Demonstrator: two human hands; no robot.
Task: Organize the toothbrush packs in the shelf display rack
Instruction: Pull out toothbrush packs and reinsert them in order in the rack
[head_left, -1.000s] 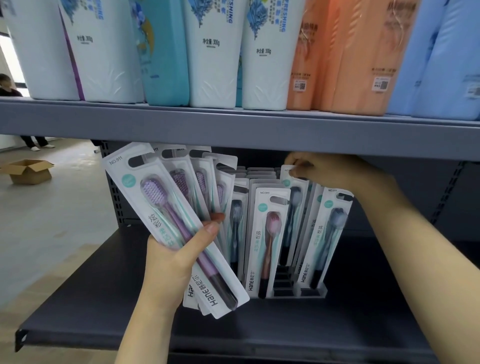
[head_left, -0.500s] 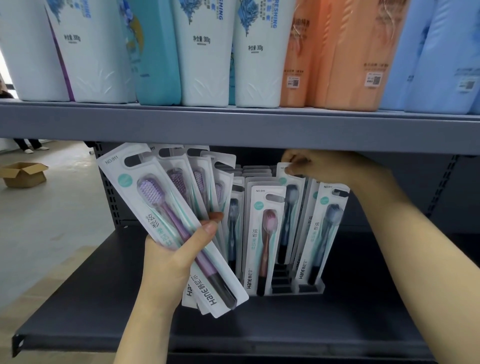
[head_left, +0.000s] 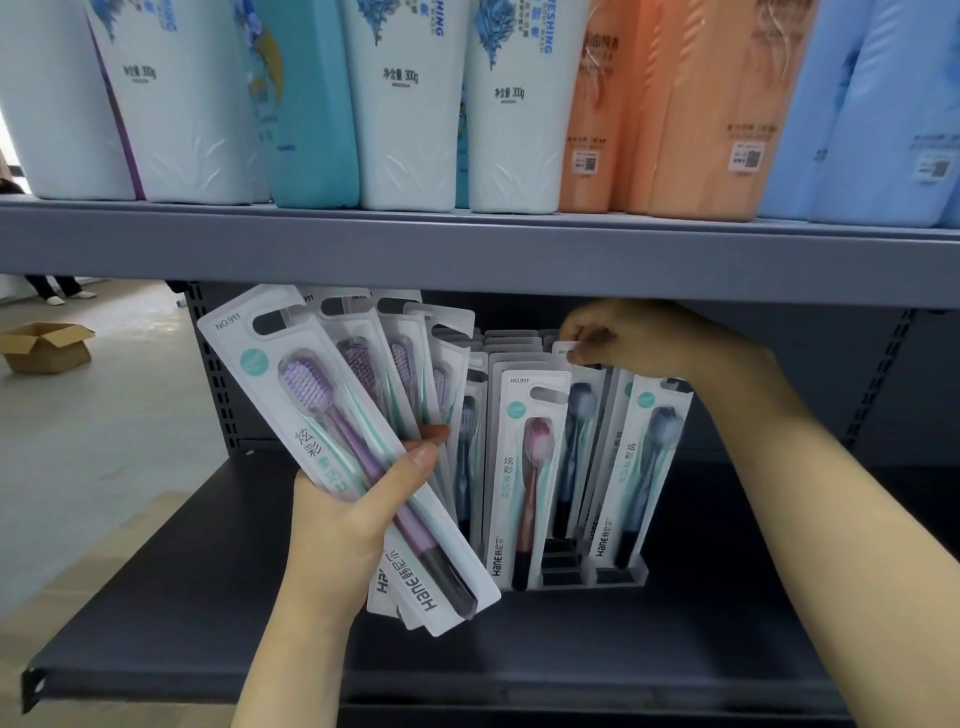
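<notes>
My left hand (head_left: 343, 525) grips a fanned bunch of purple toothbrush packs (head_left: 332, 415), thumb across the front one, in front of the rack's left side. A slotted display rack (head_left: 618, 574) stands on the dark lower shelf (head_left: 156, 597) with several upright packs in it: a pink one (head_left: 524, 467) at the front, a dark blue one (head_left: 652, 457) at the right. My right hand (head_left: 639, 343) reaches under the upper shelf and pinches the top of a dark blue pack (head_left: 579, 415) standing in the middle row.
The grey upper shelf (head_left: 467, 249) hangs low over the rack, loaded with white, teal, orange and blue bottles (head_left: 400, 104). An open cardboard box (head_left: 44, 345) sits on the floor at far left. A person's feet show beyond it.
My right hand has shifted slightly at the top of the middle-row pack. My left hand still holds the fanned packs; the view has dropped a little.
</notes>
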